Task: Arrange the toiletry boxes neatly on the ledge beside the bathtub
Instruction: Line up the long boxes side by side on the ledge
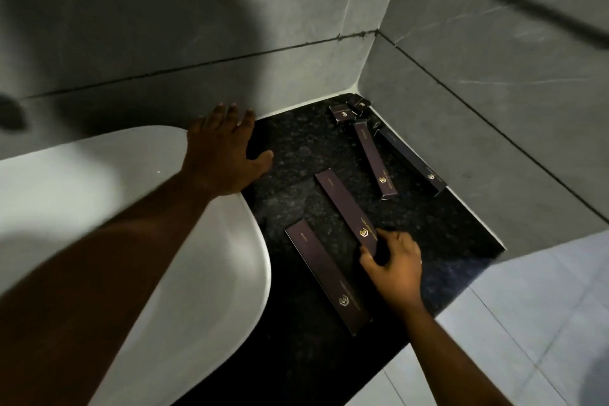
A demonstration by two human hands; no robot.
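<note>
1. Right hand point(393, 265), lower centre of frame: fingers and thumb pinched on the near end of a long dark box point(342, 206), gold logo just above the fingertips.
2. Held box: runs up and to the left from the grip, far end pointing toward frame centre; whether that end rests on the black speckled ledge point(296, 148) or is raised, not clear.
3. Second long box point(324, 275): flat on the ledge just left of the right hand, roughly parallel to the held one, logo end toward the bottom of frame; not gripped.
4. Left hand point(224, 152), centre left: open, fingers spread, palm down on the white bathtub rim point(237, 257) where it meets the ledge; thumb over the ledge edge. Holding nothing.
5. Third long box point(374, 160), right of centre: lying angled on the ledge, well apart from both hands.
6. Fourth long box point(410, 160): against the grey wall point(478, 109) on the right, just beside the third.
7. Small boxes point(349, 110), upper right of the ledge: clustered loosely in the corner, tilted at odd angles; exact count hard to tell.
8. Pale tiled floor point(527, 323), lower right.
</note>
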